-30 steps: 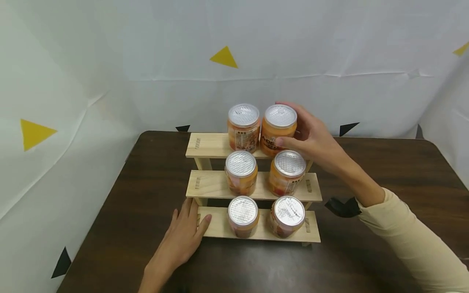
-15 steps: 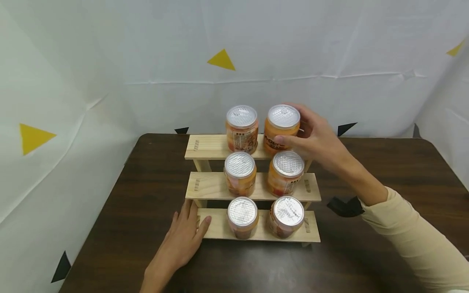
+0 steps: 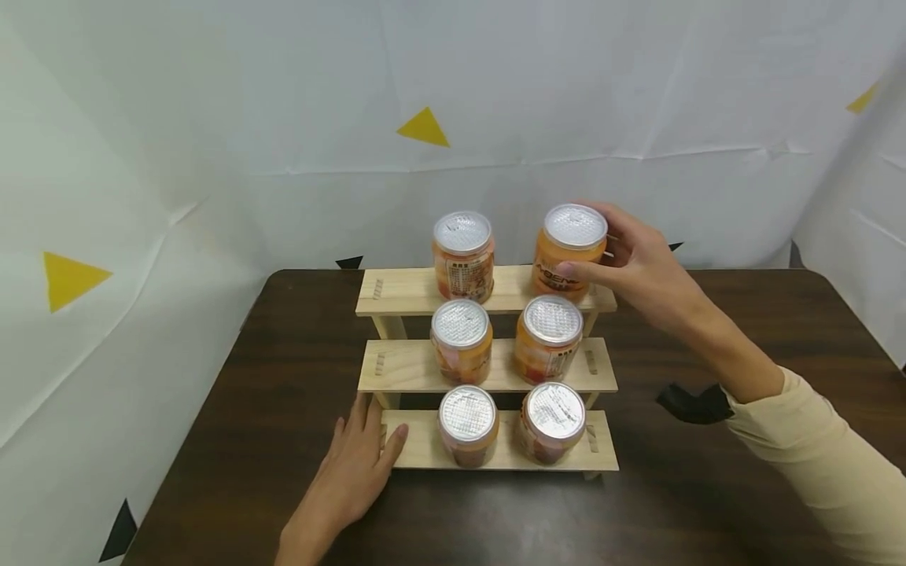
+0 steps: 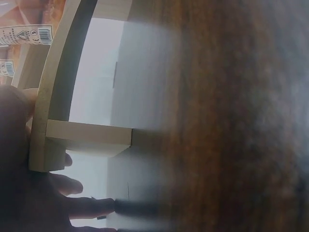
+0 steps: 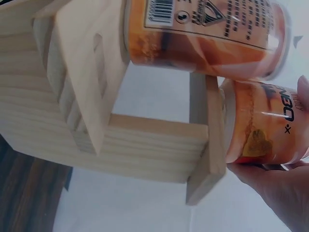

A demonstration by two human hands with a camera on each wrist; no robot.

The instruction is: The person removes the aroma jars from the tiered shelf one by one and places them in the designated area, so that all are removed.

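An orange jar (image 3: 566,271) with a silver lid stands upright at the right of the top board of a wooden three-step rack (image 3: 396,291). My right hand (image 3: 647,271) grips this jar from its right side, thumb in front and fingers behind. In the right wrist view the jar (image 5: 263,121) appears against the top board, with part of the hand (image 5: 277,188) beneath it. My left hand (image 3: 350,472) rests at the rack's lower left end with fairly straight fingers. The left wrist view shows those fingers (image 4: 89,208) beside the board's end (image 4: 46,145).
Similar jars stand on the rack: one at the top (image 3: 463,267), two on the middle board (image 3: 463,354) and two on the bottom board (image 3: 467,440). The dark wooden table (image 3: 672,487) lies under the rack. A white sheet (image 3: 318,118) hangs behind.
My right hand has moved the top right jar to the right, away from the jar beside it, turning it somewhat. The left hand has stayed at the rack's end.
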